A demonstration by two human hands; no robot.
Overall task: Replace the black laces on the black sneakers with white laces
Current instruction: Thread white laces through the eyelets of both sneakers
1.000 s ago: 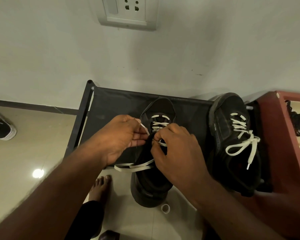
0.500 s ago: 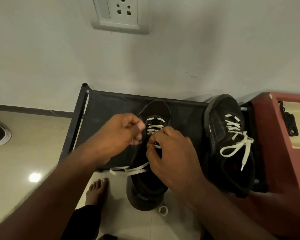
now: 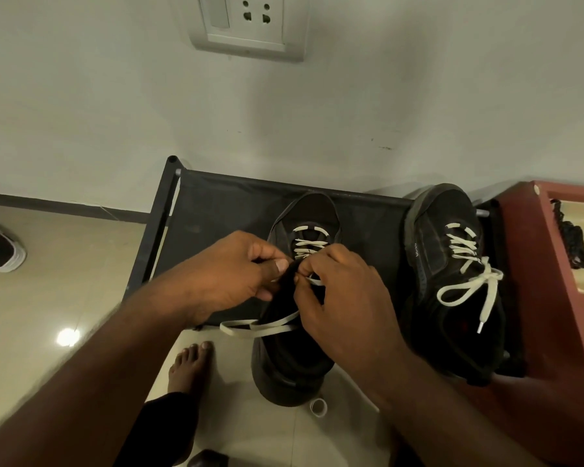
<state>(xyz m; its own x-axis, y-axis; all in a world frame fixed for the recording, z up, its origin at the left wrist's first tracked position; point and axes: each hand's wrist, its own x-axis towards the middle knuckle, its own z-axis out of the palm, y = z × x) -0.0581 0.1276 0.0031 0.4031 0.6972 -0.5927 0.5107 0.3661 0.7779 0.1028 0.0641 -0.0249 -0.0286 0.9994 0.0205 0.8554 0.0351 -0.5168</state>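
Pinching the white lace (image 3: 260, 326), left hand (image 3: 230, 274) and right hand (image 3: 344, 298) curl fingers (image 3: 321, 261), seemingly hiding its tip.

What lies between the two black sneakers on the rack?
In the head view, only bare black fabric of the rack shows between the sneaker being laced and the laced sneaker; the right hand hides the nearer part.

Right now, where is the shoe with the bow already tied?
In the head view it's on the right: the tied sneaker sits on the black rack, between the sneaker being laced and the red cabinet.
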